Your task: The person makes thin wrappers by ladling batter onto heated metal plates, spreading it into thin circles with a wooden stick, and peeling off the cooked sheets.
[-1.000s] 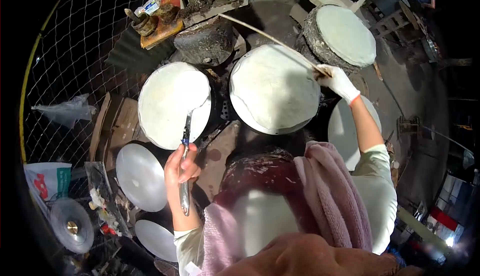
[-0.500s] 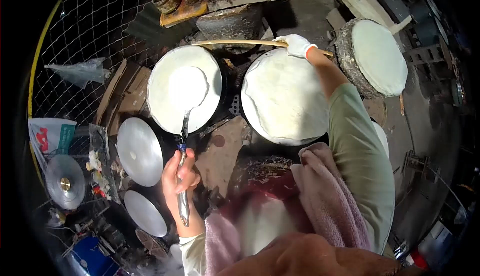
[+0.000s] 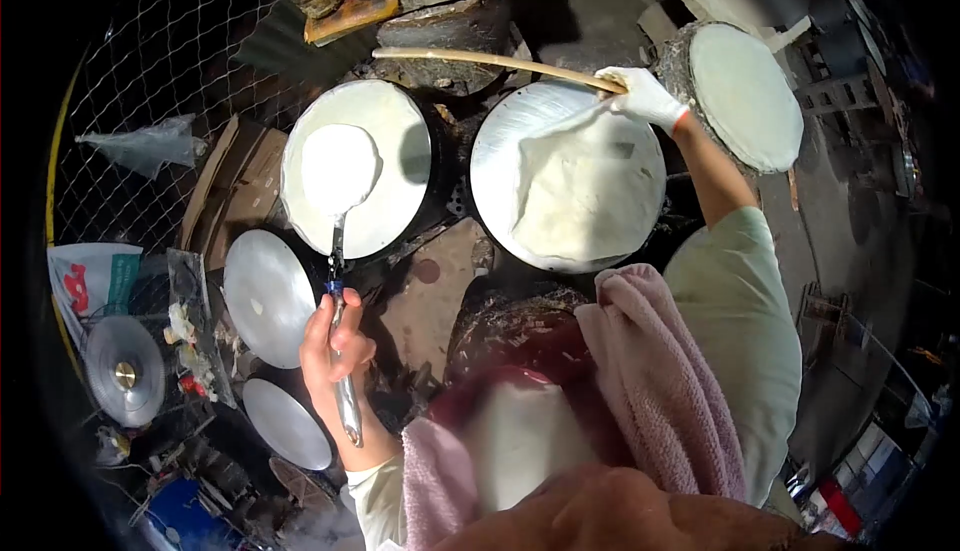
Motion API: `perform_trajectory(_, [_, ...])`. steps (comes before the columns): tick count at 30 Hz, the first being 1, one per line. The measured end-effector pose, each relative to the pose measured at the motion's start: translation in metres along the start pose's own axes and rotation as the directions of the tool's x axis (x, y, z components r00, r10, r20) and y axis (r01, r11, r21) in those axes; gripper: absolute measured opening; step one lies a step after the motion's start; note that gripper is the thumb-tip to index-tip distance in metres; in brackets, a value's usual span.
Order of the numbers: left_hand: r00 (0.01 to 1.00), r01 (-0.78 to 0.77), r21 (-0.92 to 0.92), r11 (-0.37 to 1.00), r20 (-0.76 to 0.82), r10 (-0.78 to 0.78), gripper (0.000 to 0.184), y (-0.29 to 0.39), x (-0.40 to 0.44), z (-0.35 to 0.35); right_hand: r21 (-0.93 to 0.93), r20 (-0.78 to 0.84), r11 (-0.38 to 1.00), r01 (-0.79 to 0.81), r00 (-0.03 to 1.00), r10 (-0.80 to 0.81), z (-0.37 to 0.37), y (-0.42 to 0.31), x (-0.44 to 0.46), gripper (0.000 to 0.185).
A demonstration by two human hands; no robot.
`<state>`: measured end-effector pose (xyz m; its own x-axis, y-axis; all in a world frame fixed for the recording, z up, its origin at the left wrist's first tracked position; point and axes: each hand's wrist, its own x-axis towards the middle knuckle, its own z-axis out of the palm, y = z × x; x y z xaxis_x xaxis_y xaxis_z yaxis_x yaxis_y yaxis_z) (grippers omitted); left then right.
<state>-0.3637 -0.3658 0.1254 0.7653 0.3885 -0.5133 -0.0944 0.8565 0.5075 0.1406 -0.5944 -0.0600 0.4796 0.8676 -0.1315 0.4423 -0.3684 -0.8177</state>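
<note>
My left hand (image 3: 338, 343) is closed round the metal handle of a ladle (image 3: 338, 173), whose broad white head lies over the left round griddle, on a pale sheet (image 3: 404, 186) that covers it. My right hand (image 3: 642, 97), in a white glove, grips one end of a long thin wooden stick (image 3: 480, 57), which reaches left past the tops of both griddles. Just below the gloved fingers, a pale, wrinkled sheet (image 3: 580, 196) lies on the middle griddle (image 3: 496, 126), whose bare metal shows at the upper left. Whether the fingers also hold the sheet's edge is unclear.
A third pale round (image 3: 746, 97) sits on a rough drum at upper right. Two bare metal discs (image 3: 268, 296) (image 3: 287, 423) stand at lower left, near a wire fence (image 3: 180, 41). Pots and a box rest on a board (image 3: 350, 21) at the top.
The gloved hand and stick have moved from the middle griddle's far edge. The middle sheet's upper-left part has come away, baring metal. On the left griddle, the ladle head has shifted left.
</note>
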Motion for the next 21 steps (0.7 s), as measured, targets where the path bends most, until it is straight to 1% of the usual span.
perform_trajectory(2, [1.0,0.004,0.031,1.0,-0.003,-0.004,0.037,0.002,0.001,0.0,0.077,-0.039,0.996,-0.034,0.999,0.037,-0.007,-0.007,-0.027,0.043])
perform_trajectory(3, [1.0,0.008,0.087,0.996,-0.018,-0.006,0.036,0.004,0.0,0.001,0.024,-0.083,0.992,-0.126,0.988,0.128,-0.008,-0.02,-0.041,0.043])
perform_trajectory(6, [1.0,0.001,0.12,0.993,0.021,-0.004,0.035,0.005,-0.001,-0.001,0.054,-0.184,0.993,-0.108,0.976,0.116,-0.008,-0.041,-0.076,0.044])
perform_trajectory(7, [1.0,0.016,0.115,0.993,0.018,-0.018,0.035,0.005,-0.001,-0.001,0.043,-0.189,0.993,-0.109,0.975,0.115,-0.008,-0.043,-0.085,0.043])
perform_trajectory(10, [0.999,0.049,0.124,0.991,-0.006,-0.049,0.034,0.006,-0.002,0.001,0.046,-0.284,0.991,-0.127,0.949,0.135,-0.004,-0.062,-0.114,0.043])
perform_trajectory(12, [0.998,0.056,0.164,0.985,-0.045,-0.049,0.034,0.006,-0.004,0.007,-0.052,-0.339,0.985,-0.164,0.931,0.137,-0.004,-0.072,-0.129,0.044])
perform_trajectory(14, [0.997,0.072,0.181,0.981,-0.012,-0.071,0.034,0.008,-0.003,0.005,-0.132,-0.401,0.973,-0.189,0.908,0.122,-0.004,-0.092,-0.146,0.043])
perform_trajectory(17, [0.994,0.074,0.206,0.976,0.069,-0.09,0.033,0.008,0.002,0.0,-0.179,-0.472,0.966,-0.188,0.878,0.083,-0.002,-0.115,-0.165,0.041])
perform_trajectory(20, [0.987,0.118,0.226,0.967,0.077,-0.139,0.032,0.011,0.003,0.001,-0.18,-0.505,0.965,-0.192,0.86,0.077,-0.004,-0.147,-0.18,0.041])
perform_trajectory(21, [0.984,0.131,0.228,0.965,0.09,-0.154,0.032,0.011,0.005,0.0,-0.148,-0.507,0.975,-0.164,0.86,0.068,-0.007,-0.159,-0.184,0.042])
